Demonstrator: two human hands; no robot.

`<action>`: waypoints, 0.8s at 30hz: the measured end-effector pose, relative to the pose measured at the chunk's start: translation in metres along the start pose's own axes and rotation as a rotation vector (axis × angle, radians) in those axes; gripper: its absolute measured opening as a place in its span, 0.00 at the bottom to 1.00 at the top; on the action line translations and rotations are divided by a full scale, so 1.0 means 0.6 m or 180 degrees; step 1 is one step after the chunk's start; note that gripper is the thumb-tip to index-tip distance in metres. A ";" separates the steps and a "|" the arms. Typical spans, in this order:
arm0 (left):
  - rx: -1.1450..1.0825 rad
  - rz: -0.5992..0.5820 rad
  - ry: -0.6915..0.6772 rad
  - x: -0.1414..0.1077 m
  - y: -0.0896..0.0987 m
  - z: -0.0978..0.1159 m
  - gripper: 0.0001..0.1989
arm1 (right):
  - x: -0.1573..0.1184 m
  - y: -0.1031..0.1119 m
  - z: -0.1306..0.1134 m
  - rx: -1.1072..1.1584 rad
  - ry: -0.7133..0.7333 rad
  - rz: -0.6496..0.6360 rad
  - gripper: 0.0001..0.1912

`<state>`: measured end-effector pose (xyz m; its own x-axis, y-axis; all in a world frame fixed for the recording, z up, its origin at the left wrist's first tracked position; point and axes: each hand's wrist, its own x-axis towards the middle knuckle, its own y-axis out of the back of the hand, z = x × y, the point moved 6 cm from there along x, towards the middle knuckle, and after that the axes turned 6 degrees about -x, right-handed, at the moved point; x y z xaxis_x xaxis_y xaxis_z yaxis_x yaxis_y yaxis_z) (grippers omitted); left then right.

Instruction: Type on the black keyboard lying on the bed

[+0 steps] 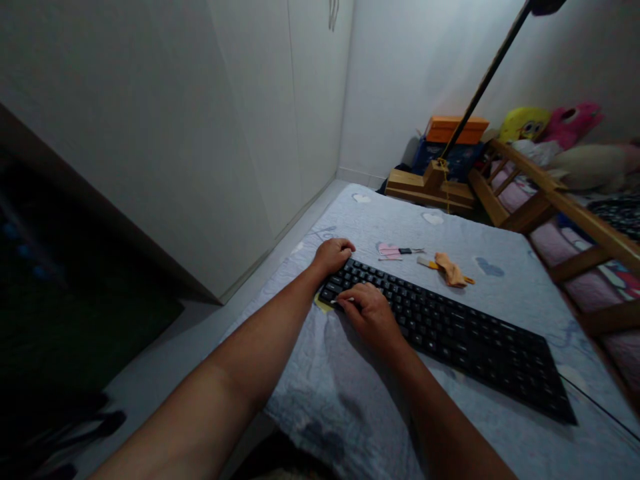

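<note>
A black keyboard (pixel 465 333) lies slantwise on a pale blue cloth with heart shapes. At its far left corner, my left hand (pixel 334 255) is closed on the edge, fingers curled over the back. My right hand (pixel 370 308) is over the keys near the left end, pinching a thin white cotton swab (pixel 335 301). The swab's white tip shows at the keyboard's front left edge; the rest is mostly hidden by my fingers. Behind the keyboard lie a small black-handled tool (pixel 411 251), a thin stick (pixel 390 259), an orange cloth (pixel 451 269) and a yellow-handled brush (pixel 427 263).
A white wardrobe (pixel 250 120) stands along the left. To the right runs a wooden bed rail (pixel 575 200) with plush toys behind it. A black pole (pixel 485 83) on a wooden base (pixel 425 183) rises beyond the cloth. The keyboard's cable (pixel 595 400) trails right.
</note>
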<state>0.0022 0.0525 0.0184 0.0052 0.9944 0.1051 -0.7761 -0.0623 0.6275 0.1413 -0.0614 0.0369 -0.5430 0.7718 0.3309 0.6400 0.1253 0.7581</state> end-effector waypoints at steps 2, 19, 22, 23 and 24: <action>-0.0002 -0.0002 0.0009 0.000 0.000 0.000 0.16 | 0.001 0.001 -0.002 -0.0026 0.0014 0.0003 0.08; -0.0013 0.0012 0.0002 0.000 0.000 -0.001 0.16 | 0.008 -0.001 -0.007 -0.0140 0.0187 -0.0031 0.10; 0.0024 0.0007 0.0010 0.000 0.001 0.000 0.16 | 0.008 -0.003 -0.006 -0.0127 0.0213 -0.0038 0.10; 0.0027 0.0007 0.0010 0.000 0.001 0.000 0.16 | 0.008 -0.003 -0.005 -0.0122 0.0222 -0.0042 0.10; 0.0024 0.0004 0.0010 0.000 0.001 -0.001 0.16 | 0.008 -0.003 -0.005 -0.0118 0.0227 -0.0045 0.10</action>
<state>0.0013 0.0526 0.0185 0.0021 0.9946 0.1035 -0.7713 -0.0643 0.6333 0.1357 -0.0597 0.0387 -0.5902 0.7235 0.3581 0.6120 0.1117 0.7829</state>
